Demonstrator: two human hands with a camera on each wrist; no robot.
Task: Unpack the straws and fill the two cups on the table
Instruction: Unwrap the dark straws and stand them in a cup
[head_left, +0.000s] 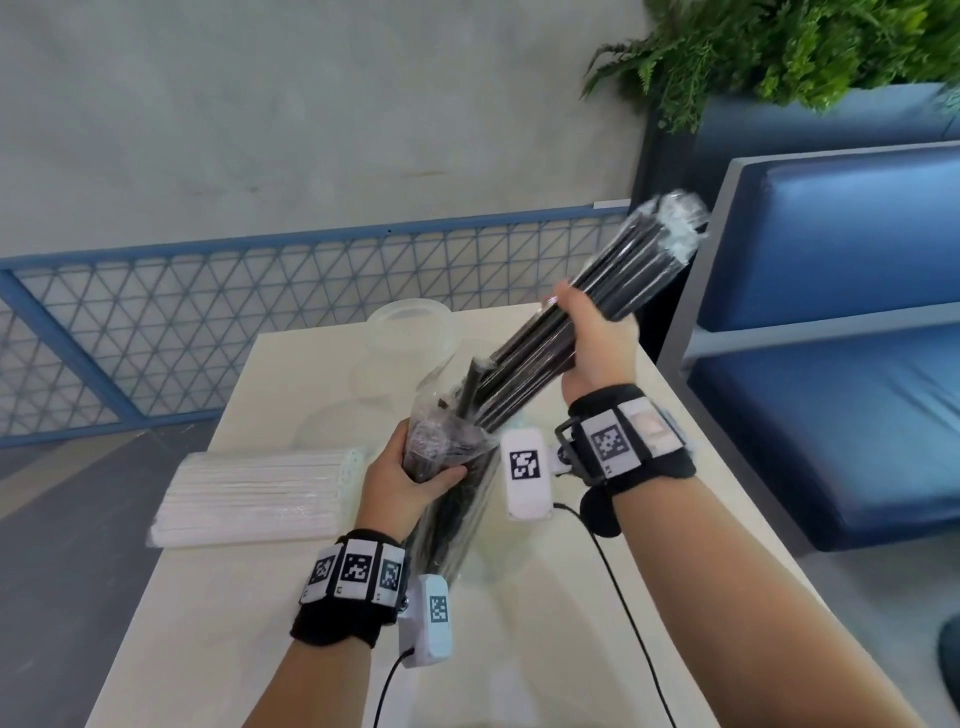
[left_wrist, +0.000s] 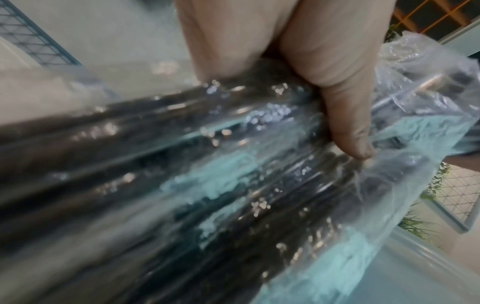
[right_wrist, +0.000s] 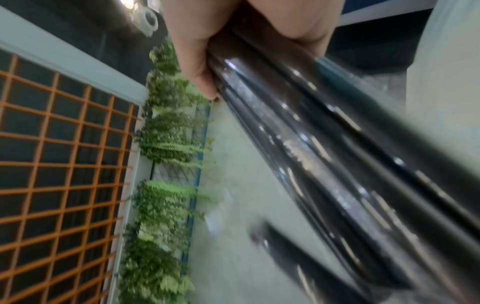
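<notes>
My right hand (head_left: 587, 332) grips a thick bundle of black straws (head_left: 613, 280), tilted up to the right above the table; the bundle's lower ends still reach into a clear plastic bag (head_left: 447, 441). My left hand (head_left: 410, 467) grips that bag, with more black straws inside it. In the left wrist view my thumb (left_wrist: 345, 115) presses the crinkled bag (left_wrist: 415, 127) against the straws. The right wrist view shows my fingers (right_wrist: 197, 61) curled round the black straws (right_wrist: 324, 156). Two clear cups (head_left: 410, 327) stand at the table's far end, partly hidden behind the bag.
A sealed pack of white paper straws (head_left: 260, 499) lies on the left of the cream table (head_left: 545, 623). A blue bench (head_left: 841, 338) stands close on the right. A blue mesh fence (head_left: 208, 322) runs behind.
</notes>
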